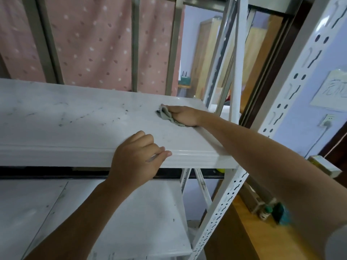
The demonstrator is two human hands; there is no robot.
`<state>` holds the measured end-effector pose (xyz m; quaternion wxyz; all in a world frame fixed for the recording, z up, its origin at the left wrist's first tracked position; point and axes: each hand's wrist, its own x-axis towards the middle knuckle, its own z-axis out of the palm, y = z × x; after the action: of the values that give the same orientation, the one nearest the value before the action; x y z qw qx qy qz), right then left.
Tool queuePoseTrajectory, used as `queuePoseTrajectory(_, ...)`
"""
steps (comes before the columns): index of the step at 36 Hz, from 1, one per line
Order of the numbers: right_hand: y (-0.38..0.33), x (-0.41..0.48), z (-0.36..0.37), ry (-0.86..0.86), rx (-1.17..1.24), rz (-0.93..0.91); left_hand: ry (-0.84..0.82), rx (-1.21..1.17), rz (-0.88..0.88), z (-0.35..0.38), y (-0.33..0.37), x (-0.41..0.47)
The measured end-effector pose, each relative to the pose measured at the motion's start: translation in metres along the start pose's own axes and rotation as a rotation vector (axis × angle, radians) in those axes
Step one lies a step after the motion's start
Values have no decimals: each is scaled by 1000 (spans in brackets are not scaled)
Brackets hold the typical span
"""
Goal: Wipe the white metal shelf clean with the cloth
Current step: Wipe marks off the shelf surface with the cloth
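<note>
The white metal shelf (75,117) runs across the middle of the view, its top marked with dark smudges and scuffs on the left and centre. My right hand (185,115) lies flat on the shelf's far right part, pressing a small grey-green cloth (166,116) against the surface. Part of the cloth is bunched under the palm. My left hand (138,158) grips the shelf's front lip, fingers curled over the top edge and thumb along the rim.
A lower white shelf (131,212) sits beneath. Slotted white uprights (293,94) stand at the right corner. Behind are grey window bars and a pink dotted curtain (93,44). A wooden surface (262,237) with small items lies at the right.
</note>
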<state>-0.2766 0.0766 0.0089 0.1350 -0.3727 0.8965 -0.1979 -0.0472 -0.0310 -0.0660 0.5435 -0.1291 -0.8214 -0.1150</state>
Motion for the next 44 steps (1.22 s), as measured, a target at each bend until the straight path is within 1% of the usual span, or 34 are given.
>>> queuePoseTrajectory(1, -7, -12, 3, -17, -36, -2, 7, 2, 8, 0, -1, 0)
queuePoseTrajectory(2, -14, -22, 5, -4, -105, -30, 12, 1, 17, 0, -1, -1)
queuePoseTrajectory(4, -22, -38, 11, -20, -154, -107, 18, -6, 30, 0, -2, -2)
queuePoseTrajectory(8, -22, -52, 23, -75, -150, -206, 37, -30, 8, 1, -2, -3)
queuePoseTrajectory(11, -20, -67, 33, -75, -104, -279, 64, -21, 27, 0, -1, -4)
queuePoseTrajectory(13, -22, -74, 34, -76, -71, -286, 83, -1, 42, -1, 2, -4)
queuePoseTrajectory(15, -26, -80, 32, -69, -39, -266, 105, 25, 49, -1, 6, -5)
queuePoseTrajectory(17, -31, -85, 30, -57, 11, -206, 123, 35, 41, 0, 7, -5)
queuePoseTrajectory(21, -30, -92, 25, 14, 69, -154, 103, 10, 0, -4, 7, -11)
queuePoseTrajectory(24, -20, -96, 19, 58, 234, -51, 50, -26, 4, -14, 4, -17)
queuePoseTrajectory(27, -4, -87, 13, -23, 442, -18, 32, 16, 30, -25, -2, -21)
queuePoseTrajectory(29, 7, -77, 7, -16, 490, 40, 33, 78, 30, -30, -7, -20)
queuePoseTrajectory(31, 9, -72, 1, 50, 434, 116, 35, 113, 39, -32, -14, -18)
queuePoseTrajectory(34, 11, -63, -4, 142, 192, 174, 19, 158, 92, -34, -24, -15)
queuePoseTrajectory(37, 9, -52, -8, 184, -7, 239, 36, 246, 152, -38, -38, -12)
queuePoseTrajectory(39, 8, -42, -12, 203, -41, 258, 60, 275, 162, -40, -48, -11)
queuePoseTrajectory(44, 8, -6, -18, 173, -68, 292, 118, 263, 164, -44, -59, -19)
